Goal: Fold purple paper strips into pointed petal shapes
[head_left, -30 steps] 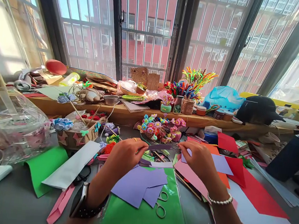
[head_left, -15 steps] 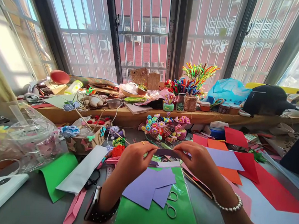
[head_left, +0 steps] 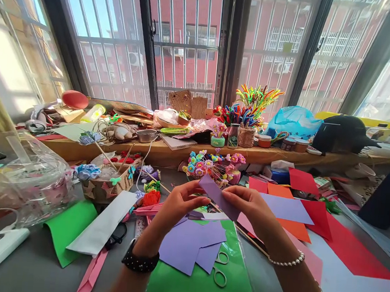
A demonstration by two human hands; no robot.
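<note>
A small folded strip of purple paper point(head_left: 215, 193) is held up above the table between both hands. My left hand point(head_left: 176, 205) touches its lower left edge with fingertips; my right hand point(head_left: 251, 206) pinches its right end. Below them lie loose purple paper sheets point(head_left: 187, 244) on a green sheet point(head_left: 197, 285), with small scissors point(head_left: 221, 267) resting on the green. A black watch sits on my left wrist, bead bracelets on my right.
Red, orange and lilac paper sheets point(head_left: 298, 203) spread to the right. A basket of paper flowers point(head_left: 106, 186) and a clear plastic bag point(head_left: 27, 173) stand left. A bunch of small paper flowers point(head_left: 214, 163) sits behind the hands. The wooden sill point(head_left: 167, 150) is crowded with craft supplies.
The purple strip, held flat and level between both hands, is now tilted up with its left corner raised. Both hands have drawn closer together. The view shifted slightly.
</note>
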